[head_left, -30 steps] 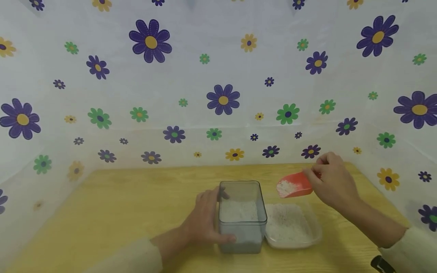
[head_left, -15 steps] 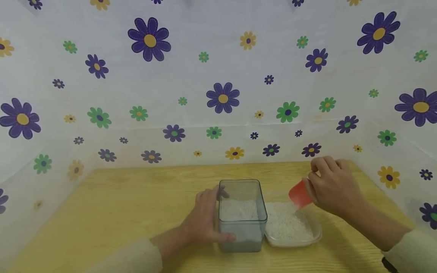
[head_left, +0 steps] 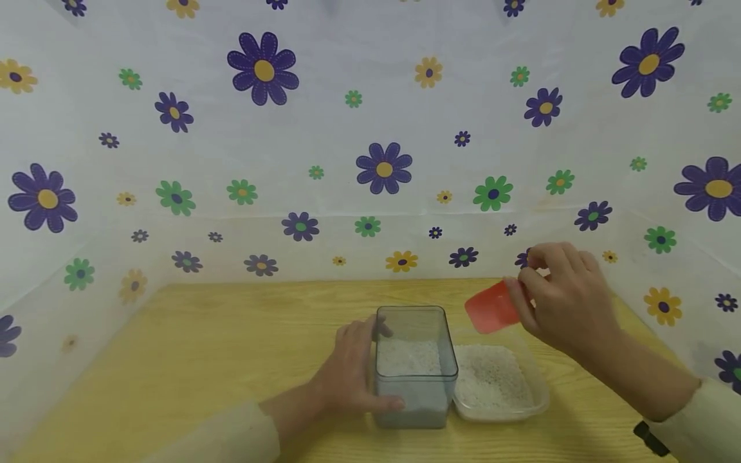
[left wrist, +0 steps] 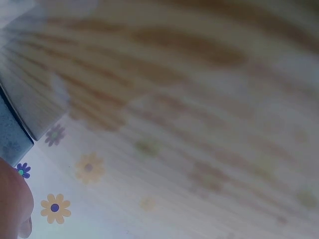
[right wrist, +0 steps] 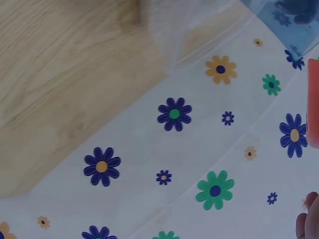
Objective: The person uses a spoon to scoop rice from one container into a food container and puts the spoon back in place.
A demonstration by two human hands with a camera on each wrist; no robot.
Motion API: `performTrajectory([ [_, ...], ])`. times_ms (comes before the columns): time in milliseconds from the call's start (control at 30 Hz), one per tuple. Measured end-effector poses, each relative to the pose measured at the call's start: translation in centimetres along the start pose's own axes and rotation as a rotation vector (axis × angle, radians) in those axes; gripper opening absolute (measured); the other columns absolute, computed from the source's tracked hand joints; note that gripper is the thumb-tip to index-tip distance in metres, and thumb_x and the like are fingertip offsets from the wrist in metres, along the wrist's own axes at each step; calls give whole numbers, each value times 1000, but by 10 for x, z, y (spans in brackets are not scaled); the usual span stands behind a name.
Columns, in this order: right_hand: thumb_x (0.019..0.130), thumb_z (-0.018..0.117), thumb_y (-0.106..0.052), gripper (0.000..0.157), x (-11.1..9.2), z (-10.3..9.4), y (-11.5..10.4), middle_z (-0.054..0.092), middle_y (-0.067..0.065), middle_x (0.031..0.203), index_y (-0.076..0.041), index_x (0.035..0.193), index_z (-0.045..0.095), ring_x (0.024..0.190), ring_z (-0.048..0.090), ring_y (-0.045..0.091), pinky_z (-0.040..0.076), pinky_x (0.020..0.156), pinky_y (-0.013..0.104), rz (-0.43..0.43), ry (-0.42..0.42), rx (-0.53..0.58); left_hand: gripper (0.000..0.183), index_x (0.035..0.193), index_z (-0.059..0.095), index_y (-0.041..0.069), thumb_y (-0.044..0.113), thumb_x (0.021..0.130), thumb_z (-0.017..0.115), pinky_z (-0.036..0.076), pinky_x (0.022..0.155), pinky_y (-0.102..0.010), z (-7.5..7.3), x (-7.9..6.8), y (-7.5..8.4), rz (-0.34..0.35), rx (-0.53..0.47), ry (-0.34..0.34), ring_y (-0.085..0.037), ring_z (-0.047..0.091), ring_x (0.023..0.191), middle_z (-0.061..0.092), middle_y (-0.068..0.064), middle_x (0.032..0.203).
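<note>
In the head view my left hand (head_left: 346,370) grips the left side of a clear grey square container (head_left: 412,404), thumb across its front and fingers behind. White grains that look like rice lie inside it. Touching its right side or very near it is a shallow clear plastic tub (head_left: 541,399) with more rice (head_left: 492,376). Above the tub, my right hand (head_left: 570,302) pinches a red scoop (head_left: 492,310) by its handle end. The scoop is tilted, and I see no grains in it. The right wrist view catches only the scoop's edge (right wrist: 313,104).
Everything stands on a yellow wood-grain table (head_left: 243,347). A white sheet with printed flowers (head_left: 324,128) hangs behind the table and along both sides. A dark strap (head_left: 649,438) shows by the right sleeve.
The scoop held white grains and was nearly level a second ago. It then tipped down over the tub, and now it is higher and further left. The left hand keeps its grip.
</note>
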State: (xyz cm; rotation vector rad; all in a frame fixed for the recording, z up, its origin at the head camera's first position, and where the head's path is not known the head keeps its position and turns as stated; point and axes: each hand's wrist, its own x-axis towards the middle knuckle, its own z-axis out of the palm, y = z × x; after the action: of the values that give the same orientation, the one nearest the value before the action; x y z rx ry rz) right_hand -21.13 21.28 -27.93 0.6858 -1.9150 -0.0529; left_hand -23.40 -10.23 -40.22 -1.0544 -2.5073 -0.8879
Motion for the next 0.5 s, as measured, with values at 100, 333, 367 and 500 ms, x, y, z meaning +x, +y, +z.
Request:
performTrajectory([
  [100, 90, 41, -33, 48, 14, -2, -12, 53, 15, 78, -1, 59, 59, 73, 49, 33, 40, 60, 43, 30, -15, 22, 100, 136, 30, 22, 73, 58, 69, 28, 98, -42, -1, 0, 1, -16, -6, -13, -9, 41, 108, 48, 7, 120],
  [333, 93, 43, -33, 46, 32, 5, -39, 58, 12, 77, -2, 64, 62, 72, 54, 29, 46, 63, 40, -48, -47, 45, 105, 138, 28, 19, 74, 58, 68, 27, 100, -43, 0, 0, 1, -18, 10, -8, -9, 42, 109, 49, 7, 120],
  [367, 93, 44, -33, 45, 33, 7, -43, 58, 12, 78, -2, 66, 63, 72, 55, 29, 46, 64, 40, -69, -55, 45, 105, 138, 29, 19, 74, 58, 67, 27, 100, -43, 1, 0, 1, -12, 11, -3, -9, 42, 108, 50, 7, 119],
  [500, 91, 53, -34, 39, 34, 15, -58, 60, 9, 80, -2, 73, 66, 76, 56, 27, 46, 65, 38, -167, -130, 18, 104, 138, 30, 18, 75, 58, 66, 28, 98, -42, 1, 1, 1, -5, 7, 1, -7, 42, 107, 50, 8, 118],
])
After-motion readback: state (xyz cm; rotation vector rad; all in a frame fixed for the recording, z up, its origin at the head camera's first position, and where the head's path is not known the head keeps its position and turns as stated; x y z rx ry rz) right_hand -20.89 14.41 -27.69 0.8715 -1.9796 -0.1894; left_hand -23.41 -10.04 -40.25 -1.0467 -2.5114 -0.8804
